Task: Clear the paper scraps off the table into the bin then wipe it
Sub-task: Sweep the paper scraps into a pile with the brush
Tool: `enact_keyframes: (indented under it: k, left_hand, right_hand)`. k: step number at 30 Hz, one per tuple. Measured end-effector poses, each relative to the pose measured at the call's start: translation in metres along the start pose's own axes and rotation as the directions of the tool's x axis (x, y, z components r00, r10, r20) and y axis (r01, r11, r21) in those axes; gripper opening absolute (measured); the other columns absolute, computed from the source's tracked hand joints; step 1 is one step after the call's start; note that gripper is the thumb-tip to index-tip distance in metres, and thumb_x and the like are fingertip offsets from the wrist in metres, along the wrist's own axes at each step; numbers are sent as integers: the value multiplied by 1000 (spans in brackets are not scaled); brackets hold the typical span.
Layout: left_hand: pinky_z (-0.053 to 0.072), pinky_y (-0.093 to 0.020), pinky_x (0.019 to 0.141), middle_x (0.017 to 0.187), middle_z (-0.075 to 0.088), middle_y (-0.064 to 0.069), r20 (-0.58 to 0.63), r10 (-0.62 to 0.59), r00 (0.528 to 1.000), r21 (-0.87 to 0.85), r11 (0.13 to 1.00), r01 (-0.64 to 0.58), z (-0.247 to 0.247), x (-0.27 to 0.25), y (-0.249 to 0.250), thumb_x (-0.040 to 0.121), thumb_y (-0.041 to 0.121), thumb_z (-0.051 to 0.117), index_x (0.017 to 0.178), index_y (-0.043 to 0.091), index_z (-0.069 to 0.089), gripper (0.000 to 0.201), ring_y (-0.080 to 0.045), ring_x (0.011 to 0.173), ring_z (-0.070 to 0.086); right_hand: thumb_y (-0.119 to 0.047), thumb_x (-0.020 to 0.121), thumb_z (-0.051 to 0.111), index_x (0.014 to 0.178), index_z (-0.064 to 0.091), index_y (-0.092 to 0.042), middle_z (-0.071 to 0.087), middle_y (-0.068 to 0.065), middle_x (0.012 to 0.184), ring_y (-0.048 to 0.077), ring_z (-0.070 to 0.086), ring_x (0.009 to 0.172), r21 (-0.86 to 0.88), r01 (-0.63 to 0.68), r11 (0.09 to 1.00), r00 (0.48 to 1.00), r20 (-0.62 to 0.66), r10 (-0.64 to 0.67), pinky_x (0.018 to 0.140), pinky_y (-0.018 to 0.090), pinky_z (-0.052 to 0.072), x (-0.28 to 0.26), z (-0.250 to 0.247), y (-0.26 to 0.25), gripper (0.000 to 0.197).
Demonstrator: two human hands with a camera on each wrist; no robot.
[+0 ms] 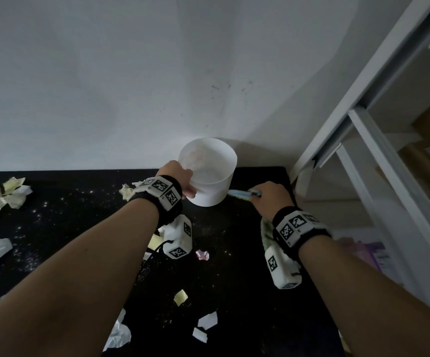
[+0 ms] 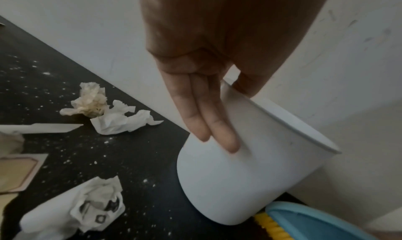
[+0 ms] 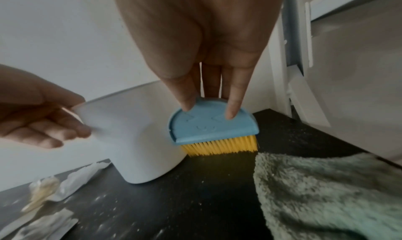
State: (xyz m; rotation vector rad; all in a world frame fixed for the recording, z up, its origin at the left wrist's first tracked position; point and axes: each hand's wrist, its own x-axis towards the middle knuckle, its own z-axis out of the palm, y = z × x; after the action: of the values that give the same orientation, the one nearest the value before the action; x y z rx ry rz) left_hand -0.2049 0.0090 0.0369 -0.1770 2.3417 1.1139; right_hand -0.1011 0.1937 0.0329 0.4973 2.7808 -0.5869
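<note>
**Bin and brush in hand at table's corner**

The white bin (image 1: 208, 173) stands at the black table's (image 1: 62, 215) far corner, its rim pinched by the left hand (image 1: 180, 180). The right hand (image 3: 208, 68) grasps a blue brush (image 3: 212, 123); only the right wrist view shows its yellow bristles and a green cloth (image 3: 326, 192). Paper scraps (image 2: 113, 116) litter the tabletop.

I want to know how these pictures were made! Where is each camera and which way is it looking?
Head: worn on the person's head, looking forward and down at the black table, white bin and paper scraps; both forearms show.
Left wrist: looks along the left hand pinching the bin's rim.
Right wrist: looks along the right hand holding a blue brush above a green cloth.
Shared: both wrist views show the bin and the brush.
</note>
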Motion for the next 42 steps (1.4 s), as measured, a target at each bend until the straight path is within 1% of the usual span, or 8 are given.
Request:
enact_keyframes:
  k: [3, 9, 12, 15, 21, 27, 34, 42]
  left_hand:
    - [56, -36, 66, 33, 55, -2, -131, 17, 991, 25, 1000, -14, -11, -2, -5, 94, 10, 43, 71, 1, 49, 25, -26, 57, 61]
    - [41, -32, 69, 79, 61, -13, -314, 79, 946, 157, 987, -30, -45, -20, -29, 90, 11, 40, 105, 0, 53, 23, -30, 82, 57]
    - [39, -32, 71, 86, 64, -16, -390, 118, 913, 172, 984, -54, -56, -24, -38, 92, 14, 38, 110, -2, 53, 29, -31, 89, 57]
    - [35, -28, 55, 61, 53, -3, -433, 128, 892, 138, 988, -75, -67, -28, -43, 94, 13, 36, 108, 0, 53, 26, -17, 62, 50]
    - [45, -28, 60, 56, 61, -5, -423, 115, 899, 56, 993, -101, -74, -31, -47, 91, 15, 34, 107, 3, 54, 28, -26, 71, 63]
    - [40, -23, 53, 54, 59, -3, -396, 127, 910, 61, 992, -112, -71, -32, -46, 91, 14, 35, 104, 4, 53, 24, -17, 58, 57]
    - [56, -34, 70, 55, 64, -5, -286, 131, 949, -23, 989, -144, -49, -25, -33, 91, 14, 36, 110, 6, 51, 26, -28, 69, 69]
    - [59, -44, 81, 67, 71, -14, -151, 97, 984, -109, 987, -114, -18, -10, -21, 90, 14, 37, 114, 8, 49, 28, -34, 79, 72]
  right_hand:
    - [-28, 96, 52, 107, 70, -12, 59, 0, 73, 14, 54, 68, -36, 31, 999, 993, 115, -26, 56, 22, 40, 0, 8, -8, 27]
    - [-24, 93, 53, 61, 55, -9, 52, 4, 61, 17, 51, 58, 34, 62, 997, 992, 110, -65, 49, 24, 36, 5, 9, -34, 36]
    - [-26, 96, 48, 87, 67, -5, 65, 13, 79, 29, 63, 75, 3, 49, 999, 996, -79, -49, 59, 26, 37, 8, 7, -36, 30]
    - [-25, 100, 40, 98, 66, -11, 66, 15, 92, 34, 64, 94, -26, 36, 999, 998, -55, -37, 65, 30, 37, 12, 12, -38, 29]
    - [-29, 99, 43, 127, 60, -16, 68, 9, 101, 18, 59, 80, -57, 155, 986, 971, 192, -142, 70, 26, 45, 7, 37, -64, 35]
    - [-26, 95, 47, 65, 56, -18, 55, 3, 65, 22, 58, 67, -65, 178, 982, 977, 134, -168, 50, 23, 36, 12, 15, -73, 32]
    - [-26, 96, 48, 102, 66, 3, 68, 20, 103, 35, 65, 97, -132, -68, 989, 998, -15, 67, 67, 27, 39, 8, 2, -31, 34]
    - [-17, 89, 53, 71, 60, -2, 65, 16, 78, 32, 67, 82, 69, -17, 997, 989, 147, 7, 68, 35, 54, 0, 8, -40, 24]
